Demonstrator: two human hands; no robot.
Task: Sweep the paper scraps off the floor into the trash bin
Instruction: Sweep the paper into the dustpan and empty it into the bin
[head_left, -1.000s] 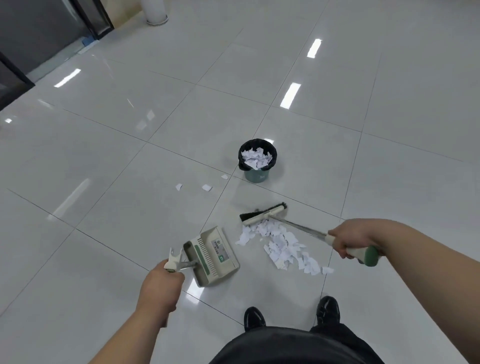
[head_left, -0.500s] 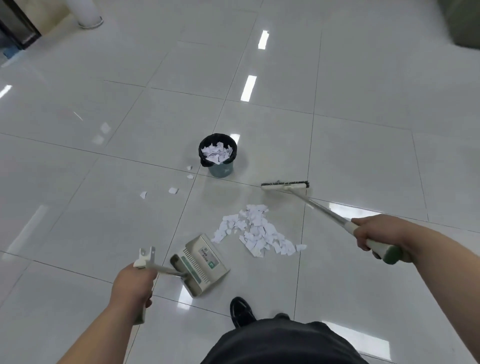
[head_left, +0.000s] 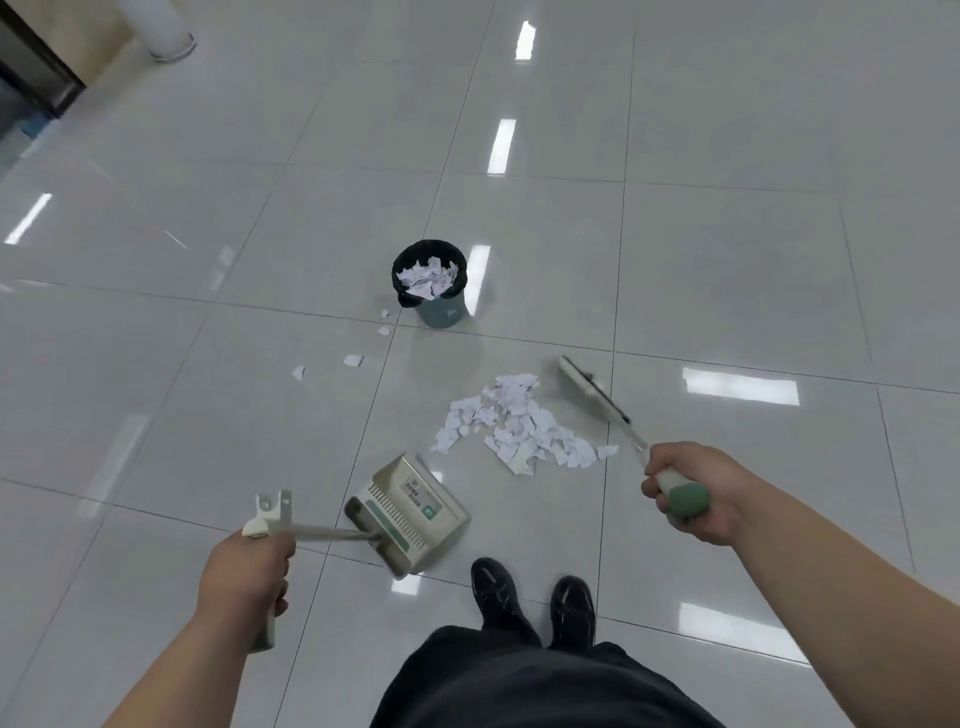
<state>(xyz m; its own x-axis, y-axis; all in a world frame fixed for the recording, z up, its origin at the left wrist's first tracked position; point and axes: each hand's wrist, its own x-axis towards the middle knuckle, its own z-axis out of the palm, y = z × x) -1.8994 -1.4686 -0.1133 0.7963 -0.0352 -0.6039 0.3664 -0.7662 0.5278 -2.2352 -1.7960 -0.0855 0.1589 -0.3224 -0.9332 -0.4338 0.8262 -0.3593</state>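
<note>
your left hand (head_left: 244, 566) was curled tight around the pale handle of the dustpan (head_left: 415, 512). the pan sat on the tiled floor (head_left: 727, 260) near your left shoe (head_left: 498, 592), with its open mouth turned toward the paper. your right hand (head_left: 685, 488) gripped the green end of the broom (head_left: 595, 395), fingers wrapped round it. the broom head sat at the far right edge of the main heap of paper scraps (head_left: 519, 428); you couldn't tell from here whether the bristles touched the floor. the heap lay between the broom head and the dustpan, its nearest pieces just beside the pan's lip. the trash bin (head_left: 441, 312), lined with a black bag and already holding torn paper, stood upright beyond the heap. four stray scraps (head_left: 353, 360) lay apart on the tiles, trailing from the bin's base toward your left.
</note>
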